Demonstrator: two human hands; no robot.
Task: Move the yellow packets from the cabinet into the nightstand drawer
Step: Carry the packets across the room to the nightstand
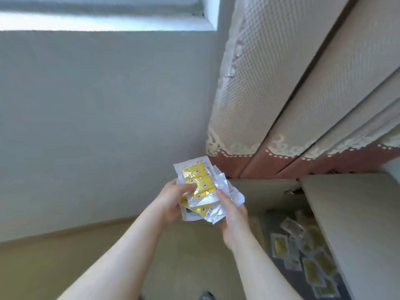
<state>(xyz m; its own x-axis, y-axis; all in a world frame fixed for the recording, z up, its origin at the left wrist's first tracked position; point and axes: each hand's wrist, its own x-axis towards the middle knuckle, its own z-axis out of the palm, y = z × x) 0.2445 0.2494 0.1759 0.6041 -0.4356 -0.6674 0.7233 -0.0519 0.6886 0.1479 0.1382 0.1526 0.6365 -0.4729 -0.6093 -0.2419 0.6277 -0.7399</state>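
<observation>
A bundle of yellow packets in clear wrappers, printed with small flowers, is held up in front of me. My left hand grips the bundle from the left, thumb across the top packet. My right hand holds it from the right and underneath. To the lower right, the open nightstand drawer has a dark bottom, and several more yellow packets lie scattered in it. The cabinet is not in view.
The beige nightstand top runs along the right side above the drawer. A patterned curtain with a reddish hem hangs behind it. A pale wall and a window fill the left. Beige floor lies below my arms.
</observation>
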